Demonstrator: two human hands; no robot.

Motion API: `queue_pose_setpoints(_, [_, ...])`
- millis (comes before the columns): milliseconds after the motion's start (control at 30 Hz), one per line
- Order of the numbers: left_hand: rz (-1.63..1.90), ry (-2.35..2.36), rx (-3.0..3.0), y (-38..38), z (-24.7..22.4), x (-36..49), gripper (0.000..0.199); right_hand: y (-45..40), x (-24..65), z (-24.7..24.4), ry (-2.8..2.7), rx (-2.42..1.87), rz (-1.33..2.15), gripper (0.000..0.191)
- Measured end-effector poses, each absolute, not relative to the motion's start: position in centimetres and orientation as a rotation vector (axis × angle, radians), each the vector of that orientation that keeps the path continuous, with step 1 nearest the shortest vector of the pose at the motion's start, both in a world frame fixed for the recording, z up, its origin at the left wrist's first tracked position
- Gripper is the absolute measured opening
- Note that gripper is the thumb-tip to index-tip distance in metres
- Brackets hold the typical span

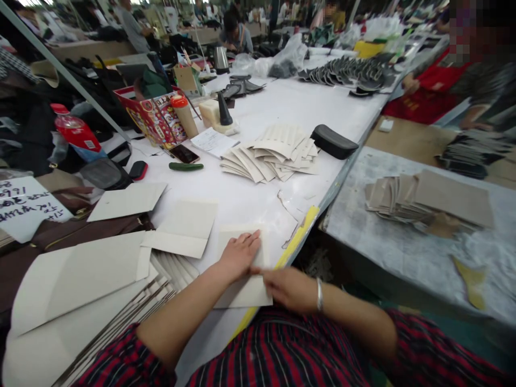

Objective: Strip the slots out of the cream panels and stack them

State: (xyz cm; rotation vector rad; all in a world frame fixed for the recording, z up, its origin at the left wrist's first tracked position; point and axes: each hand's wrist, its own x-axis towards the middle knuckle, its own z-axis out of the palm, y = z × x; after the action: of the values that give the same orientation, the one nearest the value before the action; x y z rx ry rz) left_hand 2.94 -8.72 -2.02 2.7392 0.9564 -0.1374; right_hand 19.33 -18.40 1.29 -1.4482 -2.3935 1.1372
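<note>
A cream card sheet (244, 294) lies at the table's near edge. Resting flat on its upper part is my left hand (239, 257), fingers stretched forward. My right hand (291, 289), with a bracelet at the wrist, is curled at the sheet's right side, close to the left thumb. It is slightly blurred, and anything inside its fingers is hidden. To the left, a folded-looking cream piece (186, 226) lies over a fanned stack of card (177, 271). Larger cream panels (80, 277) are piled further left.
Ahead lies a fanned pile of cream pieces (274, 150) beside a black case (334, 142). A phone (184, 153), cucumber (186, 166), red bottle (78, 131) and patterned bag (155, 115) stand left. Grey-brown pieces (451, 196) sit on the right-hand table, near another person's hands.
</note>
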Motion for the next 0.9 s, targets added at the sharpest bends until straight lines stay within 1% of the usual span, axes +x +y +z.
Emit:
queue_pose_setpoints(67, [-0.11,0.945,2.751,-9.0,-2.3,2.6,0.074,-21.9,19.4,2.7,-2.3,-1.244,1.487,0.007])
queue_pose_setpoints(100, [-0.086,0.939,2.754,-9.1,-2.5,2.4,0.075,-22.9,19.7,3.3,-2.186,-1.24,1.553,0.007])
queue_pose_setpoints(133, [-0.054,0.939,2.753,-9.3,-2.6,2.2,0.075,-23.3,20.0,3.8,-2.042,-1.302,1.542,0.008])
queue_pose_setpoints(200, [0.016,0.962,2.732,-9.6,-3.0,1.9,0.069,-22.0,20.8,4.0,-1.753,-1.502,1.387,0.015])
queue_pose_setpoints(267, [0.088,1.027,2.682,-9.8,-3.1,1.9,0.054,-18.7,21.3,3.3,-1.592,-1.726,1.201,0.021])
queue_pose_setpoints(333, [0.15,1.094,2.623,-9.4,-2.8,2.1,0.038,-14.4,21.3,1.9,-1.617,-1.914,1.064,0.025])
queue_pose_setpoints(400, [0.17,1.115,2.587,-8.6,-2.3,2.7,0.027,-10.7,20.8,0.3,-1.752,-2.043,0.954,0.026])
queue_pose_setpoints(533, [0.093,1.2,2.517,-6.1,-1.6,4.4,0.016,-6.9,19.8,-1.2,-1.99,-2.181,0.876,0.022])
queue_pose_setpoints(633, [0.007,1.297,2.436,-4.5,-1.6,5.6,0.015,-6.2,19.9,-1.0,-2.011,-2.216,1.012,0.023])
queue_pose_setpoints(767, [-0.072,1.283,2.386,-3.1,-1.9,6.4,0.014,-5.7,20.4,-1.2,-1.928,-2.206,1.241,0.027])
queue_pose_setpoints(900, [-0.117,1.238,2.337,-2.4,-2.0,6.5,0.011,-5.2,20.5,-1.7,-1.87,-2.198,1.322,0.025])
